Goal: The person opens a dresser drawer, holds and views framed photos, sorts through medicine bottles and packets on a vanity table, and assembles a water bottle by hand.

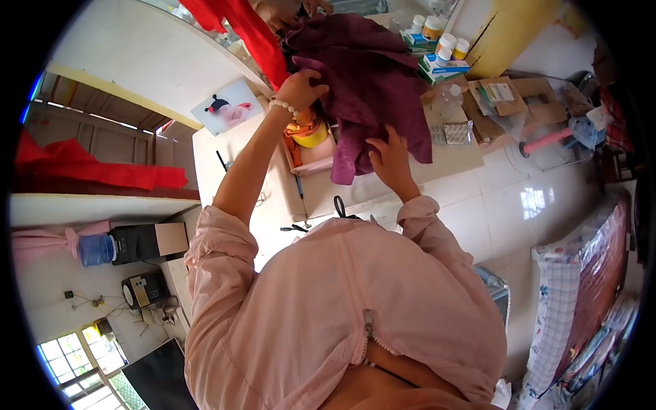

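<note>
Cloth [372,75]: spread over the desk [447,156], beside the box [320,164].
Left grip [299,91]: placed at the cloth's left edge; whether fabric is pinched cannot be told.
Right grip [393,160]: held loosely open, fingers laid against the cloth.
Bottles [431,29]: stood right of the cloth.
</note>
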A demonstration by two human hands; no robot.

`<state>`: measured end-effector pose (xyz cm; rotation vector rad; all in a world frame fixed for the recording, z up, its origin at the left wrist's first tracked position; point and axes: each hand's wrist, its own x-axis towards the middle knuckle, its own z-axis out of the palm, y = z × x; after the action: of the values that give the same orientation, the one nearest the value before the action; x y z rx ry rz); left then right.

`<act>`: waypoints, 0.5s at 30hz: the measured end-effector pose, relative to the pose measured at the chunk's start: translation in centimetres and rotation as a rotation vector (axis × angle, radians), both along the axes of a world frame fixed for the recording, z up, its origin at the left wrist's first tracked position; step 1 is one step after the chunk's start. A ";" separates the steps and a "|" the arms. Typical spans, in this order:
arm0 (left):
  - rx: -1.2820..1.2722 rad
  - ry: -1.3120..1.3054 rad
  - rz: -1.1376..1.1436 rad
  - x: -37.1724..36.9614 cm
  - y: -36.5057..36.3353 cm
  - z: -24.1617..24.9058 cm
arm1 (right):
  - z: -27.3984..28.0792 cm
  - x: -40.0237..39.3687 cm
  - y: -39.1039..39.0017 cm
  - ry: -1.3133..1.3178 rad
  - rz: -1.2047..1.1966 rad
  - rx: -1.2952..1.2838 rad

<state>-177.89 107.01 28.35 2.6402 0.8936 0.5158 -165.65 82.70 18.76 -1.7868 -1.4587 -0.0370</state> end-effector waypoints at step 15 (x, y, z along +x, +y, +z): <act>-0.417 -0.650 0.177 -6.9 3.0 7.1 | 9.2 -1.4 3.8 0.006 0.244 0.421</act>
<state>-184.82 110.06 35.49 1.8480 0.8934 1.0256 -167.07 86.45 27.92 -1.2642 -1.5242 -0.1985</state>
